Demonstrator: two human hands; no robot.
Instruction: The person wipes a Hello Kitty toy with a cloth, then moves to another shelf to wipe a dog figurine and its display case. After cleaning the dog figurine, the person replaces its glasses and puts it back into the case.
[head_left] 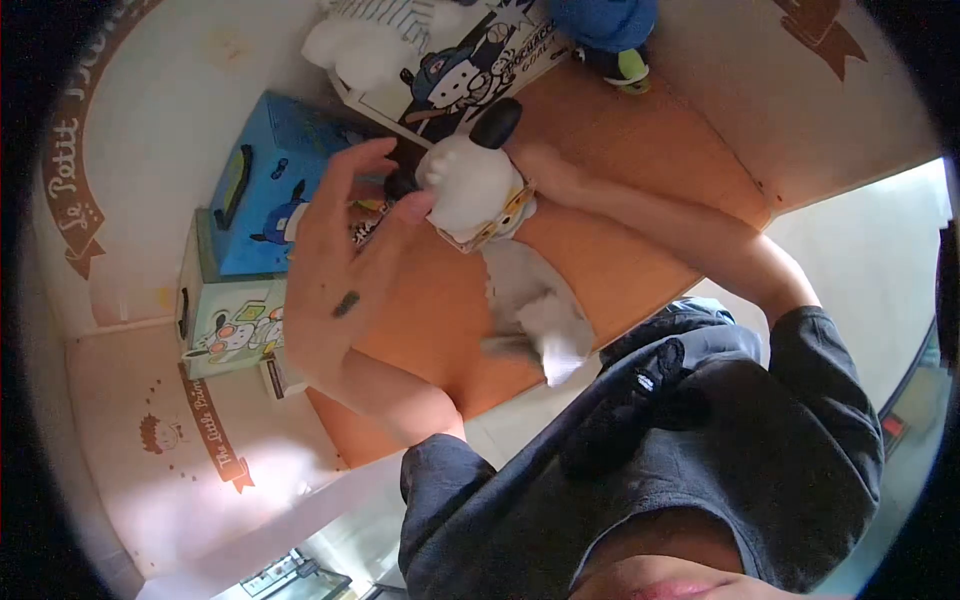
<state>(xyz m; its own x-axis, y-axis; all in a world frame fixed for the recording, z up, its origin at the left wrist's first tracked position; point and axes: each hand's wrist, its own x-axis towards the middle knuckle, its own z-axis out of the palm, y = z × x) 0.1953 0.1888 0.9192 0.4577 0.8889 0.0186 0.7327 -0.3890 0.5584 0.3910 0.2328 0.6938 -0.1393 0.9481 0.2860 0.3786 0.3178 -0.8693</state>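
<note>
A white dog figurine (pixel 470 190) with black ears and yellow-framed glasses is held tilted over the orange-brown shelf (pixel 430 310). Its right side is in the grip of my right hand (pixel 545 175), whose fingertips are partly hidden behind it. On the other side my left hand (pixel 335 250) is spread open, thumb tip right at the figurine's head and the fingers reaching up beside one ear. A dark mark shows on the back of that hand. Below the figurine lies a crumpled pale grey cloth (pixel 540 305) near the shelf's front edge.
A blue box (pixel 255 160) sits on a pale green box (pixel 225 300) at the left. At the back stands a black-and-white box (pixel 480 85) with a white plush (pixel 365 50) on it. A blue-topped figure (pixel 610 35) is at the back right. Printed walls enclose the shelf.
</note>
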